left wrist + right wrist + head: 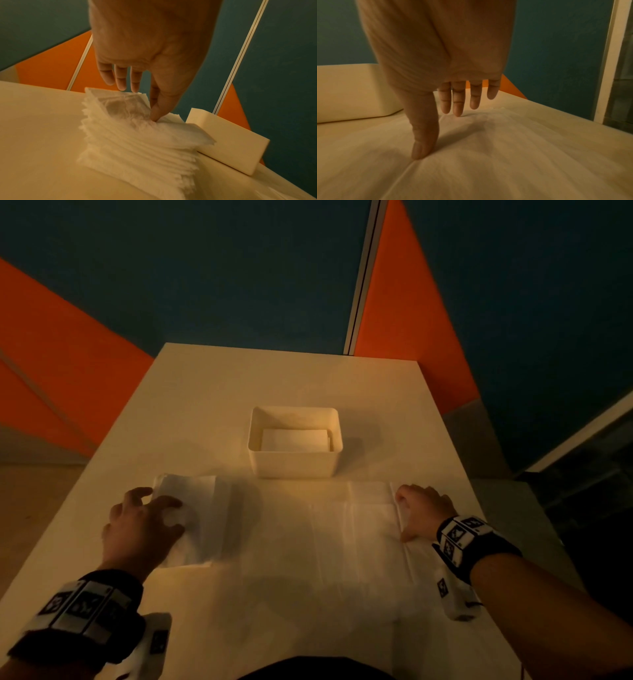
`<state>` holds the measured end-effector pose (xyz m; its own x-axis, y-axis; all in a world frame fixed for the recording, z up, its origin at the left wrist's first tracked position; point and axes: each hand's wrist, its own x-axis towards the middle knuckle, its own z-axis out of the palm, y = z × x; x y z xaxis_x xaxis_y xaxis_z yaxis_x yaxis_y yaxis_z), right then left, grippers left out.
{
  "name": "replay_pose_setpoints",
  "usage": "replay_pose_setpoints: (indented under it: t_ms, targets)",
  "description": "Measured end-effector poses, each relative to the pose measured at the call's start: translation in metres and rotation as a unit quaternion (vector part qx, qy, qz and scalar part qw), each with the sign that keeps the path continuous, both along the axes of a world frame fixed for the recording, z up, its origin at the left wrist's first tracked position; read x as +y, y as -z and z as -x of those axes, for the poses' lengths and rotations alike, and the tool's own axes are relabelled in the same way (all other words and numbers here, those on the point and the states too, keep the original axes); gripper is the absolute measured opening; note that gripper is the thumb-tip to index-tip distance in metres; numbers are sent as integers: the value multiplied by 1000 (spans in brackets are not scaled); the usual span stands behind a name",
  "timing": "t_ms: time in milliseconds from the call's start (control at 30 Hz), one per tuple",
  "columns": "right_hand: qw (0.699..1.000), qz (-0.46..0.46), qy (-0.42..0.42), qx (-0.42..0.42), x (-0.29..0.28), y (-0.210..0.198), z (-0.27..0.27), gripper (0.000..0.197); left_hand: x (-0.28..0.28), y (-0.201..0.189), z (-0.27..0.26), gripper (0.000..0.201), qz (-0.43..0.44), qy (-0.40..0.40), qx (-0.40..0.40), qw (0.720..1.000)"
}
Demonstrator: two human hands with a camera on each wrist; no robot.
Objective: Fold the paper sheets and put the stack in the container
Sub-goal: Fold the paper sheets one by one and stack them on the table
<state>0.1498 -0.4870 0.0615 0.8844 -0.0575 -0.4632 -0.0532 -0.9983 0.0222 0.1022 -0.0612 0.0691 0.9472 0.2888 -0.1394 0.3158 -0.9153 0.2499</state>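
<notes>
A stack of white paper sheets [202, 529] [137, 146] lies on the left of the table. My left hand [144, 522] [153, 112] pinches the top sheet [123, 105] between thumb and forefinger, lifting its corner; the other fingers hang straight. A single sheet [356, 529] [505, 155] lies spread flat on the right. My right hand [421, 511] [439, 132] rests at its right edge, thumb and straight fingertips touching the paper. The white container [294, 465] [228, 142] [351, 92] stands behind them at the middle, with folded paper [294, 440] inside.
The cream table [212, 392] has bare room behind and beside the container. Orange and teal floor shows past its edges. Both wrists carry black-and-white marker bands.
</notes>
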Motion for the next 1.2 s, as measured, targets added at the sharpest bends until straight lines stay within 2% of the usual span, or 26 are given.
replay_pose_setpoints:
  t_ms: [67,367,467,533,600,667,767,833,900,967,1033,1133,1200]
  targets:
    - [1000,9,-11,5,1,0,0,69,-1,0,1,40,-2,-3,6,1000]
    - [1000,5,-17,-3,3,-3,1,59,-3,-2,3,41,-7,-6,10,1000]
    - [999,7,-29,-16,2,-7,2,47,-4,-4,3,43,-9,-2,11,1000]
    - [999,1,-35,-20,-1,-15,1,29,-4,-5,2,43,-11,-2,12,1000]
    - [999,-46,-25,-1,-6,-27,-2,15,-7,-9,1,42,-6,0,-1,1000]
    - [991,-128,-15,27,-9,-40,-4,22,-13,-14,0,41,-2,8,-27,1000]
    - [972,-235,7,21,-5,-64,-5,10,-29,-24,-5,39,36,38,-44,998]
    - [942,-334,37,4,3,-77,-3,12,-40,-26,-10,36,70,88,-46,993]
    - [888,-451,91,-17,15,-87,1,15,-56,-29,-14,34,182,120,-21,976]
    - [818,-555,147,-40,30,-92,7,18,-78,-39,-13,41,351,116,76,926]
    - [753,-627,192,-55,47,-94,13,20,-98,-48,-13,57,459,114,145,869]
    - [663,-708,238,-47,70,-92,20,20,-119,-51,-12,67,566,132,177,794]
    - [628,-734,255,-40,81,-89,23,19,-126,-56,-15,63,647,111,164,736]
